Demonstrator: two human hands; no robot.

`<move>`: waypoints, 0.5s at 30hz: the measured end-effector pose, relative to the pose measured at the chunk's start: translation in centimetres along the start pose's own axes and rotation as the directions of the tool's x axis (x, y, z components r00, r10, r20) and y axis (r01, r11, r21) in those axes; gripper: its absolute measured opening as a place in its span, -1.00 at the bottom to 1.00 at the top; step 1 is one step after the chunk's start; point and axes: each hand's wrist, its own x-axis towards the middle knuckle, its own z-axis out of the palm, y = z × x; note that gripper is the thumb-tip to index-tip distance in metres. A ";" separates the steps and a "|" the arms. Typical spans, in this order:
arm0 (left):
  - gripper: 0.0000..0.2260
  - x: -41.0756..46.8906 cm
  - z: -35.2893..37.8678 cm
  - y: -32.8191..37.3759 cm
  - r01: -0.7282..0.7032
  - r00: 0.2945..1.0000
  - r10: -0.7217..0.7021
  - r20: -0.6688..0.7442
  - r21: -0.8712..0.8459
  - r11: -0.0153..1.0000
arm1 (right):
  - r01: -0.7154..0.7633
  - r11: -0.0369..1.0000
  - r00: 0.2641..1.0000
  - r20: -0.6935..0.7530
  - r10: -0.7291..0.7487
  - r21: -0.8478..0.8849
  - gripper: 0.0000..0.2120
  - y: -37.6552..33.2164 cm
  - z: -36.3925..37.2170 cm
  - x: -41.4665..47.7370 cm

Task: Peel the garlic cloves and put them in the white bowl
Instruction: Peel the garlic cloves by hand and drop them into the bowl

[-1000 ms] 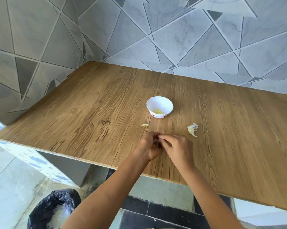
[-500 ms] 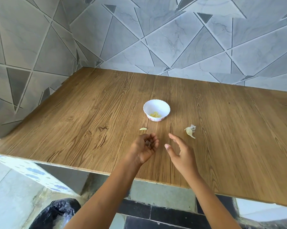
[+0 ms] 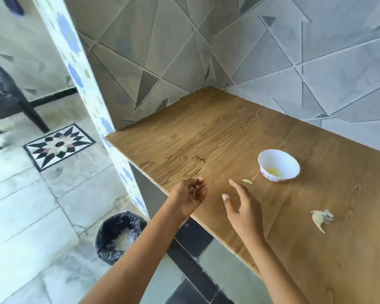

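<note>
The white bowl (image 3: 279, 165) stands on the wooden table (image 3: 206, 137) with yellowish peeled garlic at its bottom. A small pale clove or scrap (image 3: 247, 181) lies just left of the bowl. A garlic piece with loose skin (image 3: 321, 218) lies nearer me at the right. My left hand (image 3: 190, 195) is cupped palm up over the table's front edge, its fingers curled on small dark bits of garlic peel. My right hand (image 3: 241, 207) hovers over the table with fingers spread and nothing in it.
A black-lined trash bin (image 3: 119, 235) stands on the floor below the table's left end, under my left arm. A flower-patterned tiled pillar (image 3: 90, 88) bounds the table's left side. A dark chair (image 3: 3, 93) stands at the far left.
My hands have come apart; the peel stays in my left hand, which has drawn back to the table's edge. My head has turned left, so the bin and the floor show.
</note>
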 end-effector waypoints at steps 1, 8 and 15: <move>-0.78 -0.5 -1.1 0.8 -0.040 0.999 0.039 -0.036 -0.026 0.999 | 0.024 0.999 0.999 0.041 -0.025 0.025 -0.65 -0.8 1.1 0.4; -0.76 -4.1 -12.4 5.9 -0.278 0.932 0.204 -0.301 -0.231 0.932 | 0.165 0.955 0.920 0.309 -0.240 0.248 -0.65 -8.3 10.7 1.6; -0.79 -3.2 -23.9 10.5 -0.393 0.843 0.206 -0.497 -0.309 0.866 | 0.201 0.920 0.801 0.484 -0.353 0.337 -0.64 -13.9 22.8 1.1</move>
